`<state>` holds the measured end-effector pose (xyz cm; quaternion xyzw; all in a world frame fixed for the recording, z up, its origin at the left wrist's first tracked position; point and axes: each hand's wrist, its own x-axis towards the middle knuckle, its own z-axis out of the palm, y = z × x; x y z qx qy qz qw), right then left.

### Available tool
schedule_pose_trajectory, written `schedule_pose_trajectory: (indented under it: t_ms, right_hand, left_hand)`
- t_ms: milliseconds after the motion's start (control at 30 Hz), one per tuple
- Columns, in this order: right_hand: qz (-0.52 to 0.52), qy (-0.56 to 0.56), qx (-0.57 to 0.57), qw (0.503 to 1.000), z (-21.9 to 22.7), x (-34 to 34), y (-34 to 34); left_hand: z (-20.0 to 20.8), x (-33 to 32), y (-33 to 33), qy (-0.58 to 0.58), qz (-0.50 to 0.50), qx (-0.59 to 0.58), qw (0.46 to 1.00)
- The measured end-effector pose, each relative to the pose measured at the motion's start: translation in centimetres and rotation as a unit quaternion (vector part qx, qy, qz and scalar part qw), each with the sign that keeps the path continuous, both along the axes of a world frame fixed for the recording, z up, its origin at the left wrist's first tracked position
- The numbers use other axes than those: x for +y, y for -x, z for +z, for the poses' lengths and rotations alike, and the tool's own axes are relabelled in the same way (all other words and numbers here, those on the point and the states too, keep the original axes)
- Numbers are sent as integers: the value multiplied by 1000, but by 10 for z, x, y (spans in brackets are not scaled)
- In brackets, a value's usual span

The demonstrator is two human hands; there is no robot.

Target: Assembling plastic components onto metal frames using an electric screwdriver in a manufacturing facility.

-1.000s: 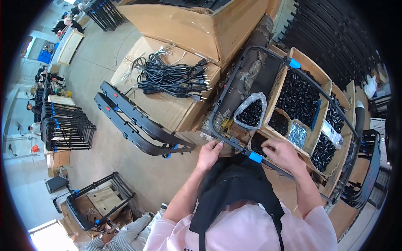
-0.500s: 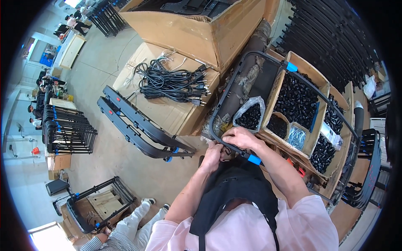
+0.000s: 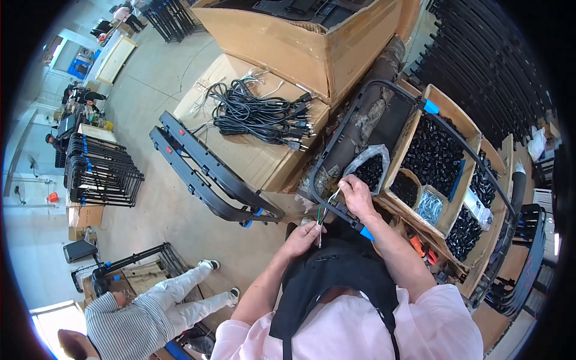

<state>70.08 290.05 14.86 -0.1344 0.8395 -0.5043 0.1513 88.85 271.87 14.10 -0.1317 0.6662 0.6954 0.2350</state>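
Between my hands run several thin wires (image 3: 326,211), white, green and dark, at the near corner of a black tubular frame (image 3: 343,122). My right hand (image 3: 358,197) pinches the upper ends of the wires just above the tube. Lower and to the left, my left hand (image 3: 304,239) is closed round their lower part, with tips poking out below the fingers. A blue sleeve (image 3: 366,233) sits on the frame's tube below my right wrist. Another blue sleeve (image 3: 431,107) is at the frame's far side. Whether the wires come out of the tube is hard to see.
Under the frame, a wooden bin (image 3: 393,157) holds black plastic parts, and screws (image 3: 429,205) lie in a small box. A clear bag (image 3: 371,170) sits beside it. Power cords (image 3: 258,114) lie on a carton (image 3: 237,165); curved black rails (image 3: 207,174) lean there. A person (image 3: 138,315) bends at lower left.
My hands have come apart: the right has risen and the left has dropped, with the wires now showing between them. The person at lower left has moved further into view.
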Motion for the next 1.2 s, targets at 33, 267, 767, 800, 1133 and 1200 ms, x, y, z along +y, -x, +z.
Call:
schedule_pose_trajectory:
  t_ms: [33,267,767,800,1133,1200]
  right_hand:
    - [-2,-3,-30,1000,4,1,0]
    - [-241,54,8,969,-7,15,25]
    - [-85,-216,183,955,6,4,111]
    - [-88,-221,183,954,6,9,116]
    - [-21,-82,-335,939,45,26,35]
    - [-58,5,-301,952,29,2,27]
  left_hand:
    - [12,0,0,27,2,-33,999]
    - [4,-2,4,171,23,95,980]
    - [21,1,34,76,45,17,996]
    - [21,5,41,72,41,19,996]
    - [-12,19,46,40,114,-11,993]
    - [-12,21,50,15,112,-26,993]
